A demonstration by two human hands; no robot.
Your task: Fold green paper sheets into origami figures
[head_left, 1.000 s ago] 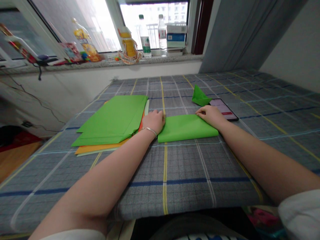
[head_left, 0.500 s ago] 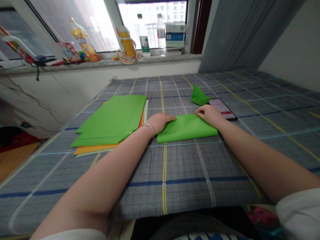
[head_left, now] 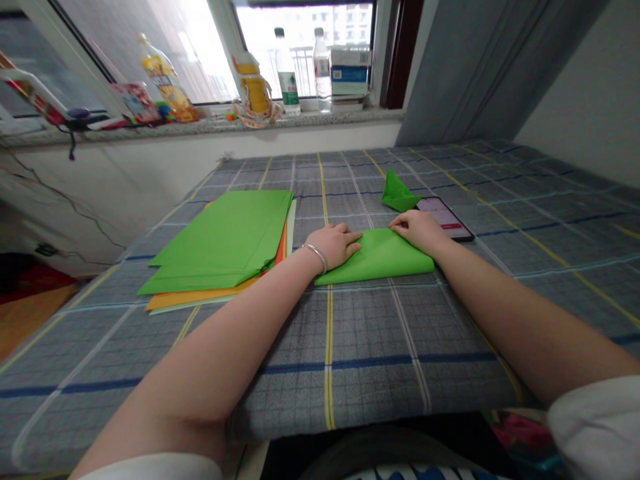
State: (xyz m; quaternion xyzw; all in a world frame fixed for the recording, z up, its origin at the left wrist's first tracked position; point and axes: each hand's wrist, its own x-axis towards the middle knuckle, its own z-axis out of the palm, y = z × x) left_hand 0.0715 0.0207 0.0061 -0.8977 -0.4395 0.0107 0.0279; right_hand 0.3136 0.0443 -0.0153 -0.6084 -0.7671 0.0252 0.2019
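A green sheet of paper (head_left: 383,257), folded over with its rounded fold toward me, lies on the checked cloth. My left hand (head_left: 336,245), with a bracelet at the wrist, rests on the paper's left part, fingers stretched out and somewhat apart. At the far right edge, my right hand (head_left: 417,227) pinches the paper between thumb and fingers. Just beyond that hand sits a small folded green paper shape (head_left: 398,192) with a raised point. A phone (head_left: 445,219) with a lit screen lies beside it, partly hidden by my right hand.
Left of my hands, a stack of green sheets (head_left: 225,233) covers orange and pale sheets. The checked cloth (head_left: 370,387) spreads over the table. On the windowsill stand a yellow flask (head_left: 256,90), clear bottles (head_left: 286,73), boxes (head_left: 351,73) and a drink bottle (head_left: 165,77).
My left hand has slid to the right across the folded paper, and its fingers have spread. My right hand stays at the far edge.
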